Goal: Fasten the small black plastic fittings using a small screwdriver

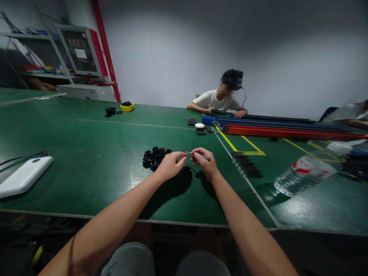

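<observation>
My right hand (202, 160) is closed round a slim pen-like tool (207, 157), whose thick end sticks out to the right. Its thin metallic tip points left, towards the fingertips of my left hand (174, 165). Those fingers are pinched together by the tip; whatever they hold is too small to make out. Just left of my left hand, several black ring-shaped plastic parts (154, 156) stand in a cluster on the green table (100, 153). Another small black part (186, 170) lies below my hands, partly in shadow.
A white power bank (27, 176) with a cable lies at left. To the right are a tilted water bottle (304, 172) and a blurred dark object (247, 165). Long red and blue rails (287, 131) lie beyond, near a seated co-worker (220, 97). A yellow bin (127, 107) stands at the back.
</observation>
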### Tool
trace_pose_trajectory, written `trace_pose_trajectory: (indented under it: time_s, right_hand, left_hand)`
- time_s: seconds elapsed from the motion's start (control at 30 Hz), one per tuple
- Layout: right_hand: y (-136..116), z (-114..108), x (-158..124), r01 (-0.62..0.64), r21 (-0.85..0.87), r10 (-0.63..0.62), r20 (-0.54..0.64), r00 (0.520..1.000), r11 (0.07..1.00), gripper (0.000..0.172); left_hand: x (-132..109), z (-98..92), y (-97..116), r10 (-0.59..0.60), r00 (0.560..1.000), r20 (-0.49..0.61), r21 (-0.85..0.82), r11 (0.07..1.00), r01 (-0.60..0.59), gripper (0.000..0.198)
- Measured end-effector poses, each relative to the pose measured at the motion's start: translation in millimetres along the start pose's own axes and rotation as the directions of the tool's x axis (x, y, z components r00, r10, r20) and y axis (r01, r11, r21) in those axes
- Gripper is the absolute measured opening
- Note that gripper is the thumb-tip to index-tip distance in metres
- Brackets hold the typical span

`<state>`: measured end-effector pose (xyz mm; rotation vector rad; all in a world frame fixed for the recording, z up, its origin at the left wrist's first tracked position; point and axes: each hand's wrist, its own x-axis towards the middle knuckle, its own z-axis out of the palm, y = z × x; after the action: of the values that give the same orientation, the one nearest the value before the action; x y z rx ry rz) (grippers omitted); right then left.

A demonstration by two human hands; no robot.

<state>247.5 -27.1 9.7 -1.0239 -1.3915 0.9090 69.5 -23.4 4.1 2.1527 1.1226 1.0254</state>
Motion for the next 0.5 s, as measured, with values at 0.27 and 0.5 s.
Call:
trace_pose_trajectory:
  time_s: [0.27,0.5]
  right_hand:
    - [-1.0,1.5,0.8,-0.088,-0.035,0.084,-0.107,0.991,0.996,0.020]
    - [4.2,-1.7,1.8,-0.071,-0.108,0.060,-0.103,0.993,0.992,0.020]
  left_hand:
    - [-5.5,-0.1,-5.8,0.092,0.946,0.312,0.294,0.937,-0.189,0.051]
    - [-3.2,0.7,-9.2,0.112,0.944,0.310,0.258,0.946,-0.197,0.029]
